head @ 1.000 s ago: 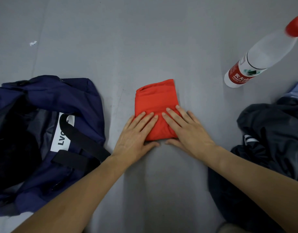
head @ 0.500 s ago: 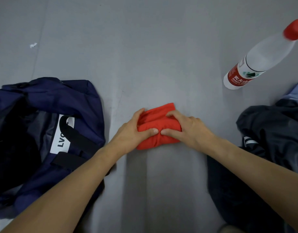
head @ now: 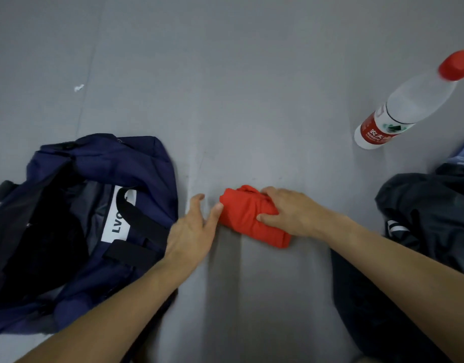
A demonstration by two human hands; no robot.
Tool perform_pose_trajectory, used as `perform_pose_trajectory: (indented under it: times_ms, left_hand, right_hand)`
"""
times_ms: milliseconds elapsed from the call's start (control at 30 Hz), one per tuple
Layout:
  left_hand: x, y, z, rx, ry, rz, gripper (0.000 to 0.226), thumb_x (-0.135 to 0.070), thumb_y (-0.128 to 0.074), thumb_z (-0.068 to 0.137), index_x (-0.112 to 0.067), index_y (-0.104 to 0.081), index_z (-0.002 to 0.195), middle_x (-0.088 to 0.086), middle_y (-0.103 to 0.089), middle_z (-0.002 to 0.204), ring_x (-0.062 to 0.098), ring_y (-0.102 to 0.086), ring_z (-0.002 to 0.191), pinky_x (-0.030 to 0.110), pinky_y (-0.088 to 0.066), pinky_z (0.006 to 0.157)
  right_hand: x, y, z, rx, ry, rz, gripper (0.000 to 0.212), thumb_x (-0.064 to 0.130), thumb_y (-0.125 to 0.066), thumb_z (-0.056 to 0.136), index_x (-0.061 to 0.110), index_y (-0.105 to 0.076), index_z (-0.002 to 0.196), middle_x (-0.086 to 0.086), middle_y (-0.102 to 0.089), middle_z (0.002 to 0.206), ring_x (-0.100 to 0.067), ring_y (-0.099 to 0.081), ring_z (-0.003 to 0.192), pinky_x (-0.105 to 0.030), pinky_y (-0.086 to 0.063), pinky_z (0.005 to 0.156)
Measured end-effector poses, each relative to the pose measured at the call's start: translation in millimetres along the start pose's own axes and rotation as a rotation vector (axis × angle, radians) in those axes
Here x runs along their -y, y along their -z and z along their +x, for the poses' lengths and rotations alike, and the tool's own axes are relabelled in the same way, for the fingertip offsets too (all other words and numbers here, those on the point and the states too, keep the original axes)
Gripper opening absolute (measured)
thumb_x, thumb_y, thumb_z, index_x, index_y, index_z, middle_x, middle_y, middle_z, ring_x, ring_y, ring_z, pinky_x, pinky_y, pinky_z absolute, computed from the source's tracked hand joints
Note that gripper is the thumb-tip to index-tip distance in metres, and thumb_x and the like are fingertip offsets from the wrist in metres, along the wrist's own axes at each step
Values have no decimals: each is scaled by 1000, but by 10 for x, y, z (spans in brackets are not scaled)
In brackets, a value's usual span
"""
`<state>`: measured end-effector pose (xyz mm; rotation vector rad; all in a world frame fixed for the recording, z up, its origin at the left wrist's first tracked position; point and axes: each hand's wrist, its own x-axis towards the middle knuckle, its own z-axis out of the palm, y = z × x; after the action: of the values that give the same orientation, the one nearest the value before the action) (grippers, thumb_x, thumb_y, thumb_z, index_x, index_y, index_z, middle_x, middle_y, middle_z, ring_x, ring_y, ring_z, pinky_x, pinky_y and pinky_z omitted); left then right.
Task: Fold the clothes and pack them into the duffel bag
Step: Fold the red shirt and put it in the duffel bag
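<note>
Gripping the small folded bundle of red cloth (head: 247,218) from above, the right hand (head: 291,213) curls its fingers and thumb around it on the grey floor (head: 225,100). The left hand (head: 192,229) lies just beside it, fingers loosely spread (only the thumb tip touches the bundle's end). The open navy fabric duffel bag (head: 115,163) sits to the left, a heap of dark clothes (head: 430,205) to the right, and a clear plastic bottle (head: 409,106) with a red cap beyond.
</note>
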<state>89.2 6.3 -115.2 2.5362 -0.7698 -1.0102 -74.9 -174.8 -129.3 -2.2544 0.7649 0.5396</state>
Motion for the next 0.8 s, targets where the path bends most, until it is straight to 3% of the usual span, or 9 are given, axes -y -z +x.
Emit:
perform_pose_trajectory:
  times_ms: [67, 167, 233, 333, 400, 500, 600, 733, 800]
  left_hand:
    - [52, 74, -165, 177, 53, -139, 87, -90, -36, 79, -51, -12, 152, -9, -75, 83, 19, -72, 87, 47, -57, 90]
    - [-63, 360, -348, 293, 122, -336, 90, -76, -56, 82, -57, -3, 152, -8, -74, 101, 13, -72, 94, 42, -58, 92]
    - [-229, 569, -536, 278, 63, -478, 84, -61, -62, 90, -55, -6, 153, -6, -74, 107, 10, -72, 97, 39, -58, 93]
    - [-341, 823, -744, 145, 2, -756, 77, -44, -64, 95, -52, -15, 154, -10, -69, 121, 5, -68, 109, 34, -54, 100]
    - [-263, 1012, -724, -5, -12, -847, 77, -44, -70, 91, -45, -26, 154, -12, -65, 128, 4, -65, 113, 36, -51, 104]
    - [81, 1351, -614, -167, -34, -835, 76, -39, -75, 85, -37, -37, 151, -8, -64, 131, 7, -64, 116, 39, -49, 107]
    - [635, 1697, -427, -257, -54, -591, 80, -37, -77, 83, -33, -36, 152, -6, -62, 134, 8, -62, 118, 35, -48, 107]
    - [1361, 1949, -130, -285, 162, -332, 78, -48, -81, 73, -29, -48, 141, 0, -66, 123, 21, -65, 110, 43, -52, 100]
    - [1568, 1961, 18, -223, 219, -329, 63, -34, -82, 82, -19, -53, 135, 5, -67, 117, 25, -66, 108, 42, -54, 97]
  right_hand:
    - [53, -109, -56, -22, -58, 89, 47, 50, -59, 93, 19, -53, 128, -4, -64, 118, -24, -60, 110, -31, -44, 89]
    - [266, -184, -164, -125, -146, 596, 17, 34, -65, 95, 19, -66, 102, 1, -70, 94, -19, -64, 91, -23, -47, 74]
    - [566, -121, -262, -164, -149, 799, 13, 29, -66, 94, 17, -69, 93, -1, -72, 87, -19, -66, 84, -21, -50, 70]
    - [1171, 38, -363, -119, -100, 947, 31, 45, -69, 85, 18, -70, 99, -5, -75, 94, -24, -72, 89, -44, -58, 85]
    - [1584, 170, -367, -16, -67, 1037, 32, 44, -70, 86, 21, -65, 108, -7, -74, 100, -25, -74, 91, -51, -60, 85]
    - [2118, 289, -237, 142, -3, 981, 31, 35, -70, 92, 19, -59, 116, -7, -69, 107, -24, -73, 93, -48, -62, 81]
    - [2477, 203, 39, 206, 29, 788, 34, 41, -67, 93, 18, -59, 116, -6, -70, 106, -22, -72, 92, -41, -62, 82]
    - [2599, -181, 345, 95, 93, 478, 32, 47, -63, 93, 28, -63, 120, 7, -66, 99, -17, -65, 92, -36, -55, 88]
    - [2562, -392, 351, 61, 184, 280, 39, 46, -59, 95, 32, -58, 132, 7, -61, 119, -16, -61, 105, -35, -49, 95]
